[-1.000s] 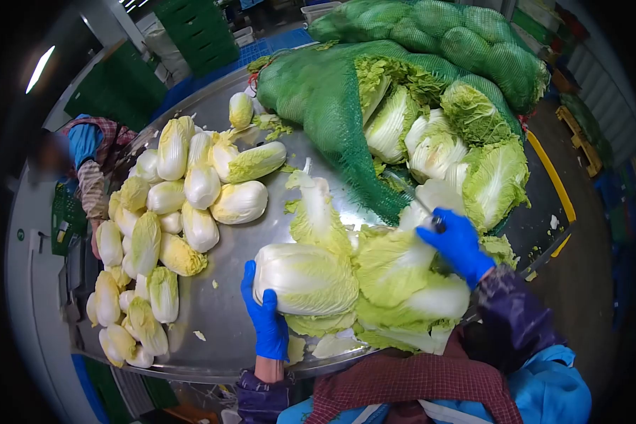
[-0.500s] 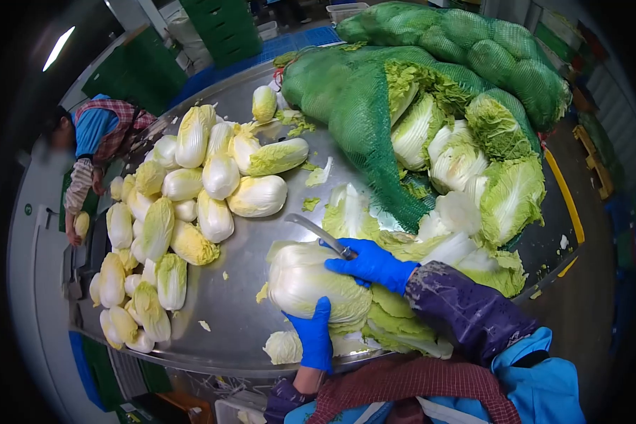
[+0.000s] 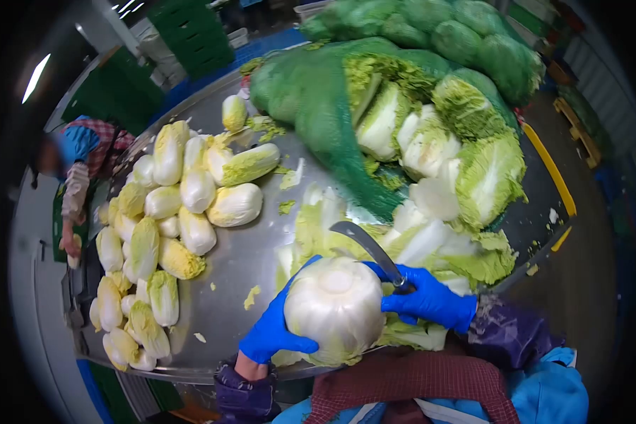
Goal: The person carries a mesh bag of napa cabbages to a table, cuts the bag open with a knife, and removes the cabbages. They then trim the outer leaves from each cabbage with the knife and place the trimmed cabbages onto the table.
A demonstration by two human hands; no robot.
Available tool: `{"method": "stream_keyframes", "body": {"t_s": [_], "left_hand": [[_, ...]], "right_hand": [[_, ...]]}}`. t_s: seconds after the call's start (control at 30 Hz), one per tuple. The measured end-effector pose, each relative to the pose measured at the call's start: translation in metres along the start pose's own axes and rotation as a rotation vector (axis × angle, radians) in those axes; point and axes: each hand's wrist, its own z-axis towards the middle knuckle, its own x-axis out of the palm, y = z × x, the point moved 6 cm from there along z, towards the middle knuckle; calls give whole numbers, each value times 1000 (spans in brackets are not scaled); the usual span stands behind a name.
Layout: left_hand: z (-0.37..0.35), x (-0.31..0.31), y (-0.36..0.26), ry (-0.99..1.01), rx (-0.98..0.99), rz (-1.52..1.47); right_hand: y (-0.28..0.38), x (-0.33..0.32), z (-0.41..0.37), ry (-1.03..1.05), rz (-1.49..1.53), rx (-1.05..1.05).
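A big napa cabbage (image 3: 336,311) is tilted so its round white base faces me, near the front edge of the metal table. My left hand (image 3: 274,328), in a blue glove, grips its left side, thumb across the front. In my blue-gloved right hand (image 3: 431,295) is a knife with a curved blade (image 3: 364,240), which points up and left behind the cabbage. The fingers of that hand also reach the cabbage's right side. Loose outer leaves (image 3: 431,247) lie behind and to the right, partly hidden by my hands.
Several trimmed cabbages (image 3: 198,191) are piled on the metal table (image 3: 237,272) at left. A torn green net bag (image 3: 311,106) of untrimmed cabbages lies at the back right, another full net bag (image 3: 466,42) behind it. Across at left, a person (image 3: 81,152) bends over.
The cabbage has been turned from lying sideways to base towards me. My left hand has moved up its left side; my right hand and knife have shifted right and down.
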Motion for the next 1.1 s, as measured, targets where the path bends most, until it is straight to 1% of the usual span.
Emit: {"method": "stream_keyframes", "body": {"t_s": [0.07, 0.1, 0.13, 0.17, 0.2, 0.23, 0.3, 0.33, 0.37, 0.43, 0.47, 0.53, 0.6, 0.63, 0.67, 0.7, 0.77, 0.8, 0.83, 0.87, 0.9, 0.93, 0.97, 1.0, 1.03, 1.07, 1.1], "left_hand": [[14, 6, 23, 21, -53, 31], [21, 10, 34, 19, -88, 72], [25, 15, 44, -4, -66, 220], [27, 25, 50, 24, -76, 221], [28, 28, 55, -37, -88, 274], [28, 30, 58, -97, -100, 330], [26, 39, 60, -93, -114, 371], [24, 41, 61, -128, -145, 366], [21, 42, 63, -166, -178, 361], [21, 44, 64, -173, -171, 381], [22, 47, 62, -173, -184, 400], [24, 48, 63, -169, -201, 421], [24, 46, 67, -184, -174, 505], [24, 49, 67, -183, -176, 503], [25, 52, 64, -195, -144, 584], [26, 54, 61, -206, -113, 664], [30, 54, 63, -231, -121, 682], [32, 53, 63, -257, -128, 703], [34, 52, 63, -254, -129, 699], [37, 50, 64, -266, -165, 621], [39, 47, 66, -274, -196, 545], [38, 42, 77, -302, -273, 436], [37, 46, 76, -296, -268, 437], [38, 57, 69, -262, -157, 561], [37, 68, 63, -217, -47, 690], [32, 86, 49, -223, 0, 909], [36, 80, 51, -227, 7, 910]], "right_hand": [[-46, -14, -16, -179, 10, 143], [-64, -20, -19, -202, 29, 144], [-63, -34, -23, -372, -263, -117], [-52, -39, -34, -536, -562, -370], [-47, -39, -44, -591, -638, -402], [-52, -40, -50, -616, -621, -387], [-64, -33, -52, -502, -946, -286], [-62, -33, -56, -515, -935, -281], [-58, -26, -58, -471, -1092, -291], [-55, -13, -61, -358, -1410, -307], [-55, -14, -62, -415, -1494, -374], [-60, -17, -58, -406, -1488, -389], [-63, -23, -53, -390, -1488, -404], [-60, -27, -52, -413, -1436, -462], [-57, -31, -51, -438, -1383, -518], [-58, -35, -48, -438, -1380, -513], [-64, -43, -38, -376, -1379, -372], [-61, -46, -33, -378, -1378, -366], [-64, -52, -24, -302, -1257, -223], [-69, -55, -17, -230, -1130, -85], [-68, -55, -13, -240, -1132, -82], [-69, -56, -9, -250, -1126, -65], [-72, -58, -5, -258, -1120, -49], [-91, -65, 5, -266, -1119, -50], [-126, -77, 21, -310, -1065, 64], [-143, -88, 30, -355, -1015, 172], [-138, -96, 31, -358, -1020, 168]]}}
